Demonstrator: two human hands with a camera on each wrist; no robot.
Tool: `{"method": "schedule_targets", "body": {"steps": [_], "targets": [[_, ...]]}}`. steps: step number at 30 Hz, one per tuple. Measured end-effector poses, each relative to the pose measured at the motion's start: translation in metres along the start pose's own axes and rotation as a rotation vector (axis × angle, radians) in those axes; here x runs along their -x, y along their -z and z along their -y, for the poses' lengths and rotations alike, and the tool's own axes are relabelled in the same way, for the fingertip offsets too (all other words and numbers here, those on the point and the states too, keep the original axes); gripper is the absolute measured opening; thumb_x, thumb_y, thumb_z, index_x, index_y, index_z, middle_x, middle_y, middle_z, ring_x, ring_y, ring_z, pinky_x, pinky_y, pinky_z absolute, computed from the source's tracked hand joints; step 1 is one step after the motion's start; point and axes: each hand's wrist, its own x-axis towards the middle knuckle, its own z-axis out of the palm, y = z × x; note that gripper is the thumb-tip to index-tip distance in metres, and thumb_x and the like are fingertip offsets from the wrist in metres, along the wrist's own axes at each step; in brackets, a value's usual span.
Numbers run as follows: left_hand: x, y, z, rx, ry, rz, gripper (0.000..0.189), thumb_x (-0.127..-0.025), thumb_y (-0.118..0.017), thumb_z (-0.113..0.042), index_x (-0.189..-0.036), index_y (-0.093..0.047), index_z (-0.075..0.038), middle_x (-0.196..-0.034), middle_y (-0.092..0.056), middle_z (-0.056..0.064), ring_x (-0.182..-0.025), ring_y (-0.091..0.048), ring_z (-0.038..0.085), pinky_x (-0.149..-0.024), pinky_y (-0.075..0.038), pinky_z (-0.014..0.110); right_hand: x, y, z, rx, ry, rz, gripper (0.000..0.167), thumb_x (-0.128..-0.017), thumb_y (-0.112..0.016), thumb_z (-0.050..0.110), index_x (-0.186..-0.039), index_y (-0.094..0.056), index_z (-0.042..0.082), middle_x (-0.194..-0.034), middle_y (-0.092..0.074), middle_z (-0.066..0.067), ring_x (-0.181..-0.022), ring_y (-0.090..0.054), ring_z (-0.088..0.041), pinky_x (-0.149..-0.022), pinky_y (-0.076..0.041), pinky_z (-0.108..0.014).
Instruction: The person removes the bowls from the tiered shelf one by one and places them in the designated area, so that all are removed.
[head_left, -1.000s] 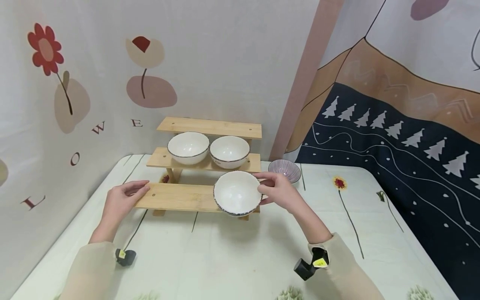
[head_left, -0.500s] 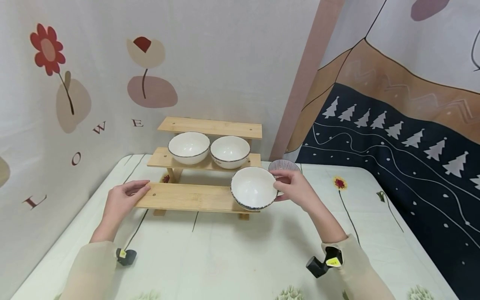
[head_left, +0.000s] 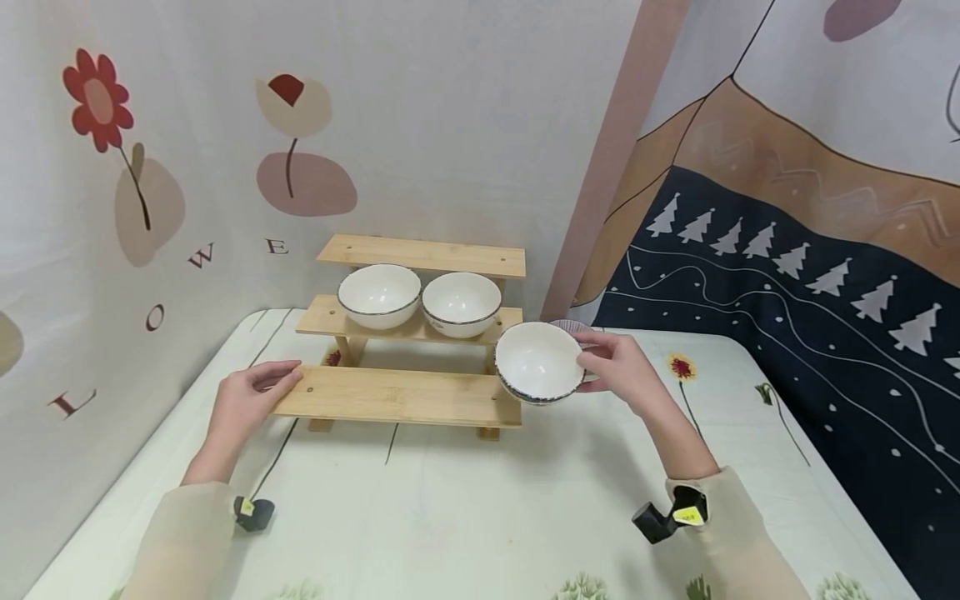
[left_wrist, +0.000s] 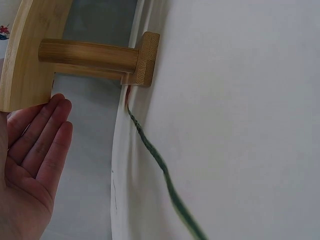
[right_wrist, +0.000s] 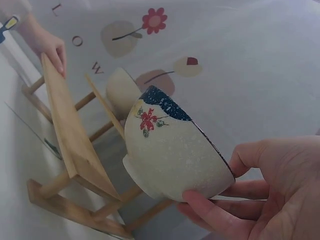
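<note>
My right hand (head_left: 617, 371) grips the rim and side of a white bowl (head_left: 536, 362), held in the air off the right end of the wooden tiered rack (head_left: 397, 398). In the right wrist view the bowl (right_wrist: 170, 150) shows a dark blue rim patch and a red flower. At the rack's left side, my left hand (head_left: 247, 400) holds the end of the lowest plank. Its fingers (left_wrist: 47, 145) lie against that plank in the left wrist view, the thumb mostly hidden. Two more white bowls, a left one (head_left: 378, 297) and a right one (head_left: 461, 306), sit on the middle tier.
Behind the held bowl and right hand, a purple-striped bowl (head_left: 572, 326) stands on the table, mostly hidden. The top plank (head_left: 420, 252) rises at the back near the printed curtain (head_left: 450, 125). A pale floral cloth (head_left: 420, 517) covers the table.
The right hand has carried the white bowl rightward and somewhat back, from above the lowest plank to beyond its right end. The left hand stays in place on the rack.
</note>
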Motion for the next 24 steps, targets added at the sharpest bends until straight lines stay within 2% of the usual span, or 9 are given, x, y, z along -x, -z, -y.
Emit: {"method": "schedule_targets", "body": {"steps": [5,14,21,24], "targets": [[0.000,0.000,0.000,0.000,0.002,-0.001,0.049,-0.096,-0.063,-0.046,-0.123,-0.069,-0.005,-0.123,-0.069,0.021,-0.079,-0.047,-0.029,-0.074,-0.042,0.005,0.000,0.012,-0.004,0.006,0.017,-0.019,0.049,-0.096,-0.050,0.007,-0.143,-0.047,-0.005,-0.136,-0.056,-0.032,-0.096,-0.072,-0.028,-0.073,-0.062,-0.037],[-0.001,-0.001,0.001,0.007,0.004,0.001,0.049,-0.096,-0.063,-0.045,-0.124,-0.069,-0.005,-0.123,-0.069,0.021,-0.079,-0.048,-0.029,-0.075,-0.041,0.004,0.000,0.030,-0.010,0.013,-0.014,-0.076,0.050,-0.096,-0.047,0.008,-0.143,-0.047,-0.006,-0.136,-0.055,-0.035,-0.094,-0.072,-0.025,-0.072,-0.061,-0.032],[-0.001,0.000,0.000,0.011,0.004,0.004,0.050,-0.096,-0.063,-0.045,-0.124,-0.069,-0.004,-0.123,-0.069,0.021,-0.079,-0.048,-0.029,-0.075,-0.041,0.004,-0.004,0.040,-0.019,0.011,-0.027,-0.121,0.051,-0.095,-0.046,0.008,-0.144,-0.046,-0.006,-0.135,-0.055,-0.035,-0.091,-0.072,-0.017,-0.073,-0.061,-0.029],[0.000,0.000,0.000,0.008,-0.003,0.001,0.049,-0.097,-0.063,-0.044,-0.123,-0.069,-0.004,-0.122,-0.069,0.021,-0.079,-0.048,-0.029,-0.075,-0.041,0.004,-0.006,0.044,-0.022,0.002,-0.043,-0.136,0.053,-0.095,-0.047,0.009,-0.145,-0.044,-0.006,-0.136,-0.054,-0.036,-0.091,-0.073,-0.018,-0.073,-0.061,-0.028]]}}
